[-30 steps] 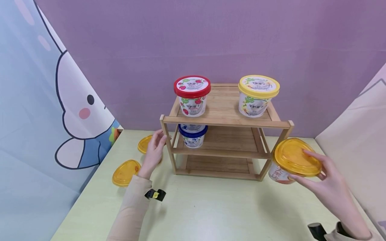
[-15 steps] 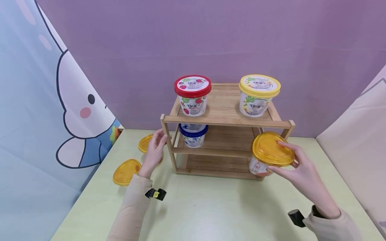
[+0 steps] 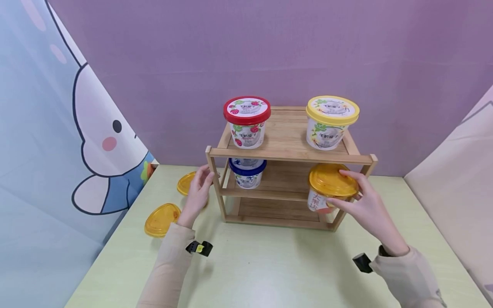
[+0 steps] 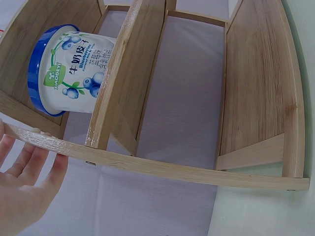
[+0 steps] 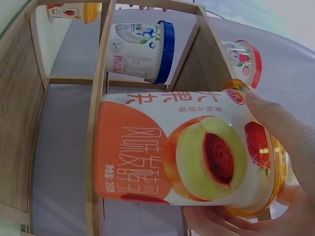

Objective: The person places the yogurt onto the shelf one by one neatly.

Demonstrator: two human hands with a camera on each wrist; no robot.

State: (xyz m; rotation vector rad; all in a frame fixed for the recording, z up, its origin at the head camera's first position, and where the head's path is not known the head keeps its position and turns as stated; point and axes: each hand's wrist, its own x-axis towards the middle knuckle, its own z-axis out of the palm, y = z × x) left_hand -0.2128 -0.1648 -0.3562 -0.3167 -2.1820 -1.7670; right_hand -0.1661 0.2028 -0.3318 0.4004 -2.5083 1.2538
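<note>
One flat, pale green surface (image 3: 246,269) spans the lower frame of the head view, bearing a three-tiered rack of light, slatted wood (image 3: 286,132) at the centre. Both hands are busy at opposite sides: the left hand (image 3: 198,188), left of centre, grips the rack's left upright, while the right hand (image 3: 363,205), right of centre, holds a white-and-orange cup with a translucent amber lid (image 3: 327,188), its thumb and fingers spread across lid and side. That cup lies in front of the right end of the middle shelf (image 3: 292,177), below the top rail; its base overlaps the shelf's front edge, though whether they touch I cannot tell. Its long axis stands nearly upright, lid up, and only the right hand is near it. Above it stands a white cup with a yellow lid (image 3: 331,124); upper centre, a white cup with a red lid (image 3: 246,124); beneath that, on the middle shelf, a smaller-looking white cup with a blue lid (image 3: 247,173).
</note>
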